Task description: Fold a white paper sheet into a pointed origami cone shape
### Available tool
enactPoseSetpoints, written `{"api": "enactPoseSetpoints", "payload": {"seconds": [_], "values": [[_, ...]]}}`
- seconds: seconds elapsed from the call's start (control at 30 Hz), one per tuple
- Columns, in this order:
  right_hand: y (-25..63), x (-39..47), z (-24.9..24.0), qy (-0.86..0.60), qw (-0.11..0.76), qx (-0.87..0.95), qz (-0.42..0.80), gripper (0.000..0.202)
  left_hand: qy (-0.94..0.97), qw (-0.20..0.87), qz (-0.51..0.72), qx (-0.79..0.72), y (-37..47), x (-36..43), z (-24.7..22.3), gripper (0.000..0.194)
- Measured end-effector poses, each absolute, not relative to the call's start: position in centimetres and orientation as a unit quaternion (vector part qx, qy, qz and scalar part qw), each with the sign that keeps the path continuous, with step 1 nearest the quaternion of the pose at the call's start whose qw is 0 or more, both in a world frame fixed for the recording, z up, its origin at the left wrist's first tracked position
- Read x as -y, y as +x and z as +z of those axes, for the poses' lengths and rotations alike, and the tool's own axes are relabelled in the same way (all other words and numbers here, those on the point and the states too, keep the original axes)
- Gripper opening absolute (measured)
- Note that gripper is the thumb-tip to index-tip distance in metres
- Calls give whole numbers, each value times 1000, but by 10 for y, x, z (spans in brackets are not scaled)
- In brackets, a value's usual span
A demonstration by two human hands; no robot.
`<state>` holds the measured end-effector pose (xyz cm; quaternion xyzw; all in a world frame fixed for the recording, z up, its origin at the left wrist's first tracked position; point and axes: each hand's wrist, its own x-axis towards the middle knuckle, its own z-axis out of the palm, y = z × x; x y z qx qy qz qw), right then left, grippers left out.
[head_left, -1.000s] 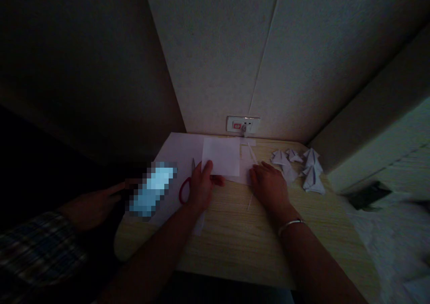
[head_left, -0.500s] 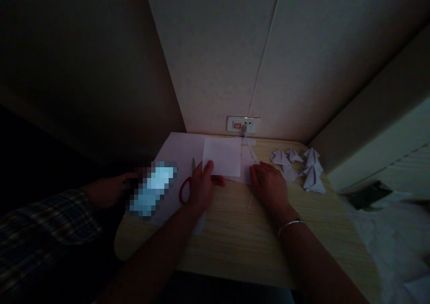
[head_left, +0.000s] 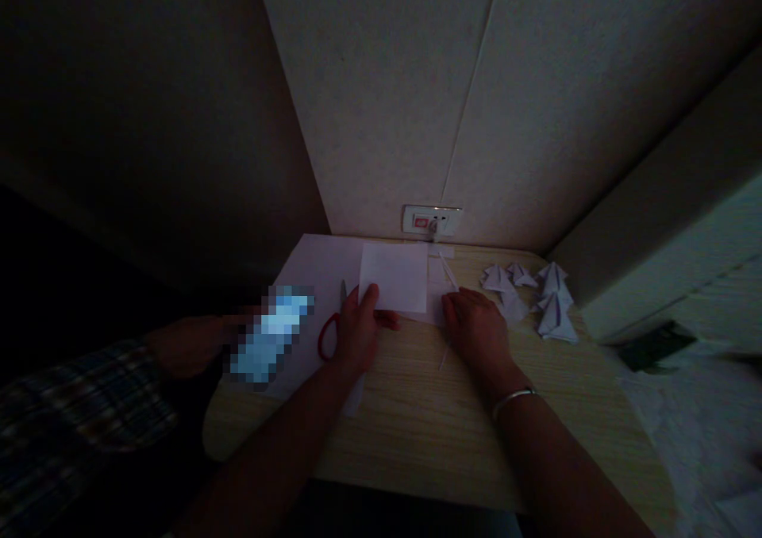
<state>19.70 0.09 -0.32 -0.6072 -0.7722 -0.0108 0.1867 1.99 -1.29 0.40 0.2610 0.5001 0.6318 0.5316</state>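
Observation:
Pinched between thumb and fingers, a square of white paper (head_left: 394, 272) is held up a little by my left hand (head_left: 358, 328). Under and beside that hand lie red-handled scissors (head_left: 326, 338), their blade tip pointing to the wall. My right hand (head_left: 476, 324) rests on the table, fingers curled in, at the right edge of a paper piece (head_left: 436, 290). What its fingers hold, if anything, is hidden. A thin white paper strip (head_left: 448, 270) runs beside it. Several folded paper shapes (head_left: 556, 316) stand to its right.
Large white sheets (head_left: 315, 264) cover the left part of the wooden table (head_left: 429, 427). At left, another person's hand (head_left: 184, 346) in a plaid sleeve is by a lit, pixelated screen (head_left: 271, 336). A wall socket (head_left: 432, 220) with a plug sits behind the table.
My hands and the paper square stay almost still. The fingers of the other person's hand by the lit screen have shifted slightly.

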Motion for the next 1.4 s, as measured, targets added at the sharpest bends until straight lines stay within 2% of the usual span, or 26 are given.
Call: {"api": "enactPoseSetpoints", "payload": {"seconds": [1.4], "values": [[194, -4, -2, -599, 179, 780, -13, 32, 254, 541, 631, -493, 18, 9, 5, 24]]}}
